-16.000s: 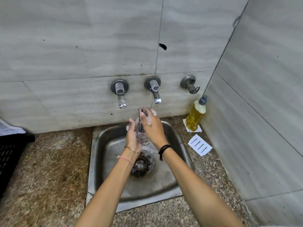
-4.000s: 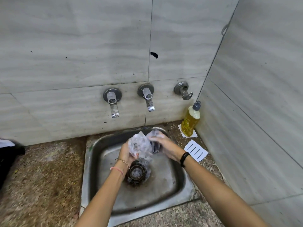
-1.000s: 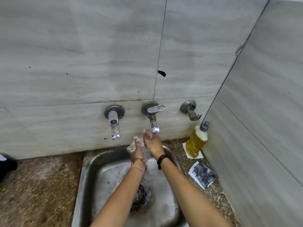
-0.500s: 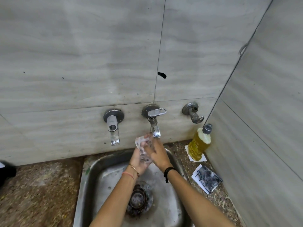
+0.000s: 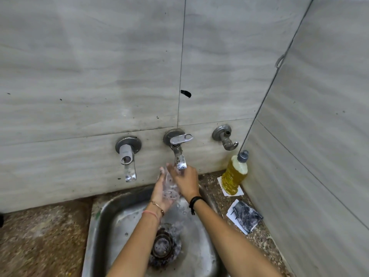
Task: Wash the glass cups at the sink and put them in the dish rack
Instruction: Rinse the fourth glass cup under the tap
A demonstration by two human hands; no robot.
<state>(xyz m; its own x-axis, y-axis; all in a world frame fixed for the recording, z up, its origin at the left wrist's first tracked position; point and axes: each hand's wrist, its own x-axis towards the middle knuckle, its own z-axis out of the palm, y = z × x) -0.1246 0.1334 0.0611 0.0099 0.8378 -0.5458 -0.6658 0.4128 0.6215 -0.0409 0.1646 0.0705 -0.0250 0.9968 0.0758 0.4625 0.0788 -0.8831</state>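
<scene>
A clear glass cup (image 5: 168, 185) sits between both hands under the middle tap (image 5: 179, 156), above the steel sink (image 5: 111, 208). My left hand (image 5: 159, 193) cups it from the left and below. My right hand (image 5: 185, 182) wraps over its right side, fingers up by the spout. Water runs over the glass and splashes down toward the drain (image 5: 162, 246). Much of the glass is hidden by my fingers and the water. The dish rack is out of view.
A second tap (image 5: 127, 158) is on the left and a bare valve (image 5: 226, 136) on the right. A yellow soap bottle (image 5: 234, 174) stands in the corner. A dark scrub pad (image 5: 246, 215) lies on white paper right of the sink. Speckled stone counter (image 5: 40, 242) lies left.
The scrub pad left my right hand and lies on the paper; the middle tap's handle has turned and water runs. Since half a second ago my hands stay under the spout with the glass.
</scene>
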